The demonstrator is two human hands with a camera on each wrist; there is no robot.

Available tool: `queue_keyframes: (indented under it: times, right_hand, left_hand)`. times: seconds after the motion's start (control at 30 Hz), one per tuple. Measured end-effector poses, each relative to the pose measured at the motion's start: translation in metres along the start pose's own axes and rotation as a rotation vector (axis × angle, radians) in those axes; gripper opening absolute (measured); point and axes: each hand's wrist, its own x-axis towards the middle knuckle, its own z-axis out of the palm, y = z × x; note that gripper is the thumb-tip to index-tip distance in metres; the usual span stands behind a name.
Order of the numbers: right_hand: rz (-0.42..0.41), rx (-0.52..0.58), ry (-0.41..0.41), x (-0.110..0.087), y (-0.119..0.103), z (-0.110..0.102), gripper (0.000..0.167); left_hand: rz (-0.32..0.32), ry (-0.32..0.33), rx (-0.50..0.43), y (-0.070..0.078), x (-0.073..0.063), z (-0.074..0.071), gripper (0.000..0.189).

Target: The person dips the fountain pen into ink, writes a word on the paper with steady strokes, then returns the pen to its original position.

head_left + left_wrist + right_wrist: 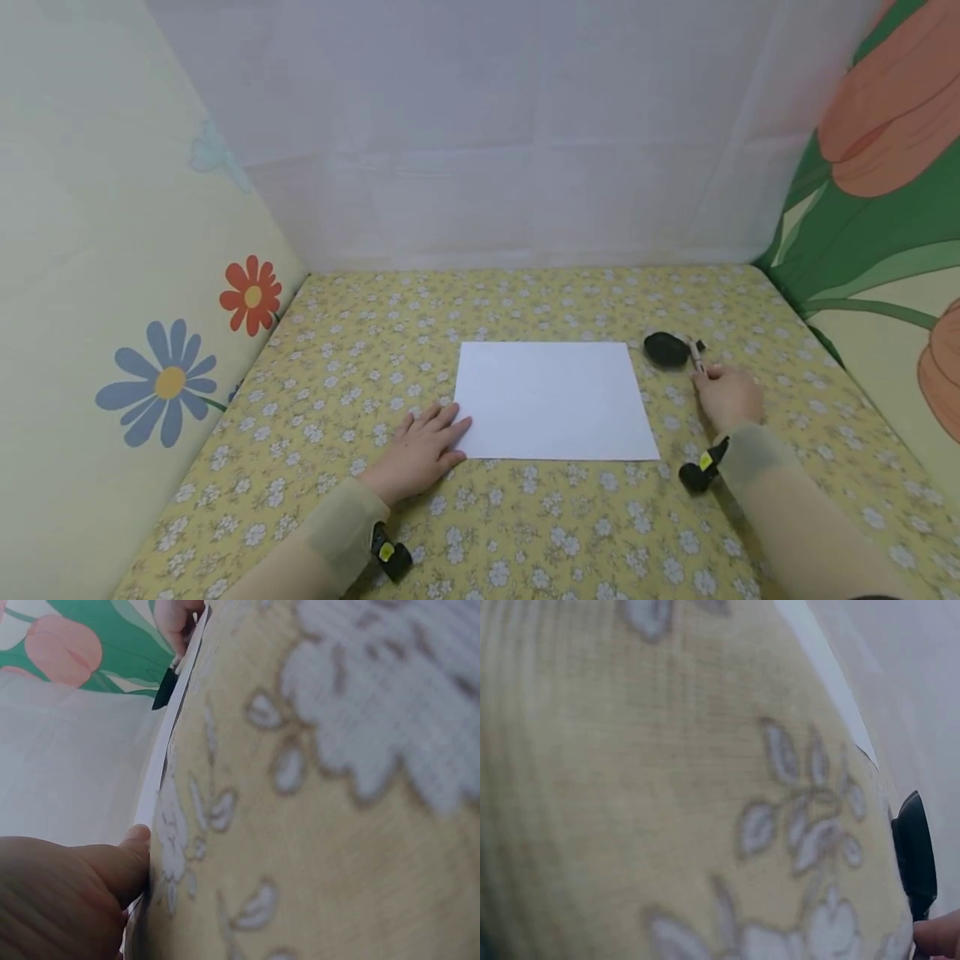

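We see a table [360, 350] with a yellow, flower-printed surface; on it we find a white sheet [551, 400] lying flat and, near its far right corner, a black oval object [665, 350].

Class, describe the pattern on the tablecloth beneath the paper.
The tablecloth has whitish flowers on yellow, clearest in the head view.

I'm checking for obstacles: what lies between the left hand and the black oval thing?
The paper, with the left hand at its left edge, then a strip of bare flowered cloth before the black oval thing. The head view shows this.
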Motion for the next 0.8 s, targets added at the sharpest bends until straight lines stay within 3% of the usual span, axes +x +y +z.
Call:
queue_keyframes:
  times: [0.23, 0.63, 0.8]
  right_hand:
    - [0.031, -0.036, 0.01, 0.001, 0.001, 0.0, 0.047]
    - [0.119, 0.066, 0.005, 0.0, -0.002, -0.003, 0.049]
    - [0.065, 0.072, -0.013, -0.005, -0.009, -0.009, 0.051]
  left_hand:
    - [0.004, -0.007, -0.014, 0.0, -0.001, 0.0, 0.056]
    - [0.003, -0.009, -0.02, -0.001, 0.0, 0.0, 0.057]
    - [0.002, -0.007, -0.017, 0.0, 0.0, -0.001, 0.056]
